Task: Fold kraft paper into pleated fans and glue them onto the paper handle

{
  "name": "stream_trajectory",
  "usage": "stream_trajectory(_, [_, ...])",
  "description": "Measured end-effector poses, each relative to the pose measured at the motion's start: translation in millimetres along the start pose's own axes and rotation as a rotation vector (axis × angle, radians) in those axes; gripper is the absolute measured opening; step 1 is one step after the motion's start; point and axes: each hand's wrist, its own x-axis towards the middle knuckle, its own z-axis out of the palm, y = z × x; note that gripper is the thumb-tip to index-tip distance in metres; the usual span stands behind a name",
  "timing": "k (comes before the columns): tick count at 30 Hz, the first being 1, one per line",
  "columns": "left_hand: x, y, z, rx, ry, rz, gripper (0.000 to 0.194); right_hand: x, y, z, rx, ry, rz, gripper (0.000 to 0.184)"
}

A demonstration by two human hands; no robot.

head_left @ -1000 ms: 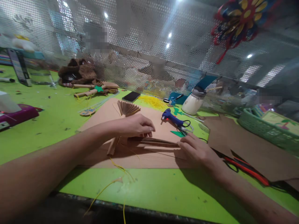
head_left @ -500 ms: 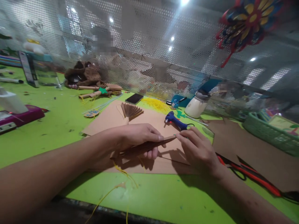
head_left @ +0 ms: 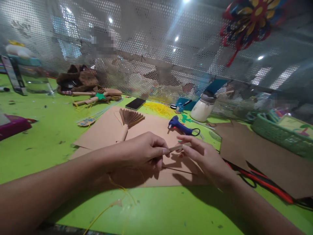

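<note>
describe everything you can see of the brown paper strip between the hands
The brown paper strip looks narrow, straight and matte, apparently folded, though its layers are unclear. The left hand pinches it between thumb and fingers, hiding its left part. It slants slightly upward in view toward the right hand, its far end between that thumb and fingers, over the tan paper.

The bare left hand [head_left: 148, 150] curls, thumb [head_left: 159, 151] pressed toward bent fingers [head_left: 158, 163], its forearm [head_left: 70, 178] slanting in from the left; the bare right hand [head_left: 209, 160] faces it, fingers loosely extended.
</note>
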Motion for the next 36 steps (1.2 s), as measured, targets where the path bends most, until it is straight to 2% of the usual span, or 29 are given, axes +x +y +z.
stream_trajectory(2, [-2.6, 2.1, 5.9, 0.103, 0.061, 0.046, 0.025, -0.6, -1.3, 3.4, -0.004, 0.004, 0.084, 0.024])
stream_trajectory(4, [-5.2, 2.9, 10.4, 0.275, 0.129, 0.122, 0.025, -0.9, -1.9, 5.0, -0.037, 0.037, 0.091, 0.021])
stream_trajectory(7, [-7.3, 1.3, 12.6, 0.504, 0.184, 0.191, 0.023, -1.9, -4.1, 3.8, -0.175, 0.054, -0.010, 0.017])
stream_trajectory(10, [-7.3, -0.5, 11.5, 0.607, 0.202, 0.225, 0.021, -4.1, -8.4, 1.5, -0.306, 0.035, -0.143, 0.015])
stream_trajectory(18, [-9.3, 2.4, 11.7, 0.795, 0.284, 0.326, 0.020, -8.5, -10.3, -8.2, -0.362, -0.052, -0.217, 0.015])
stream_trajectory(23, [-10.0, 2.4, 13.3, 0.935, 0.314, 0.383, 0.008, -8.9, -9.4, -15.9, -0.433, -0.044, -0.276, 0.010])
stream_trajectory(27, [-10.4, 3.6, 15.2, 1.037, 0.328, 0.434, 0.008, -8.5, -10.1, -16.3, -0.473, -0.039, -0.320, 0.010])
stream_trajectory(36, [-10.5, -1.9, 13.7, 0.949, 0.362, 0.476, 0.003, -9.7, -11.3, -17.7, -0.491, -0.058, -0.393, 0.011])
